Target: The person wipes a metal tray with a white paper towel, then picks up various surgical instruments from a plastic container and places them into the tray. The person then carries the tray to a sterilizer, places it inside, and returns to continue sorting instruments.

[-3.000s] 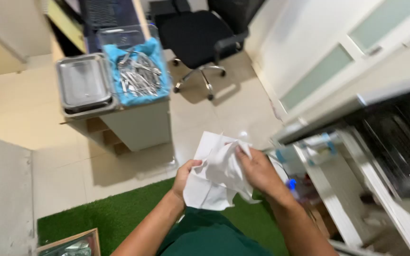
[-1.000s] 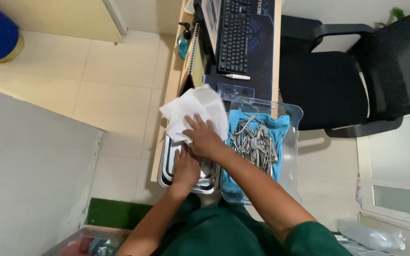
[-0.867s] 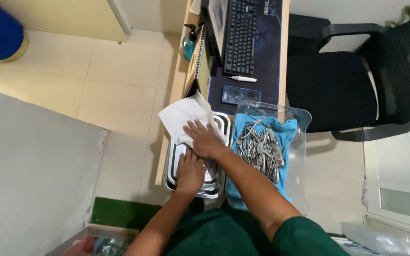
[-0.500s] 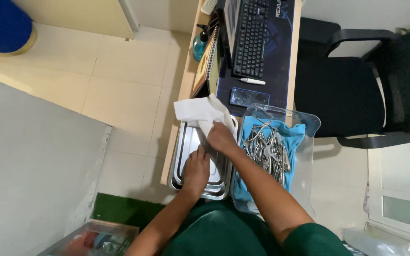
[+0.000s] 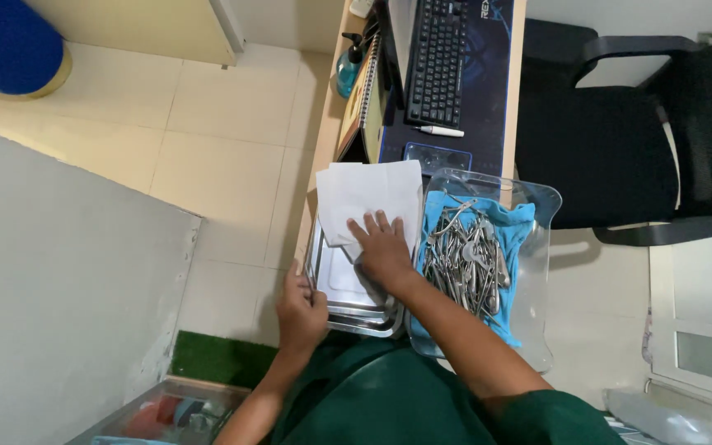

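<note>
White paper sheet (image 5: 368, 198), large and creased, lies spread over the far end of a shallow rectangular stainless-steel tray (image 5: 348, 301), its upper edge reaching past the tray toward 12 o'clock. The right hand (image 5: 382, 247) lies flat on the sheet's near edge, fingers spread apart and pointing to 12 o'clock, pressing down rather than gripping; most of the sheet sits at 12 o'clock from that palm. The left hand (image 5: 300, 309) is at the tray's near left corner, at about 8 o'clock from the right hand, fingers curled against the rim; whether it clamps the rim I cannot tell.

Just beside the tray, at 3 o'clock, stands a clear plastic bin (image 5: 537, 247) lined with a blue cloth (image 5: 514, 227) and heaped with metal surgical instruments (image 5: 463, 264). Both sit on the narrow wooden worktop (image 5: 327, 148). Farther along it, toward 12 o'clock, are a black keyboard (image 5: 438, 62) on a dark desk mat (image 5: 488, 91), a white pen (image 5: 441, 131) and a teal pump bottle (image 5: 348, 70). A black office chair (image 5: 620, 140) stands at 2 o'clock, and a strip of green turf mat (image 5: 216, 358) lies at 7 o'clock.
</note>
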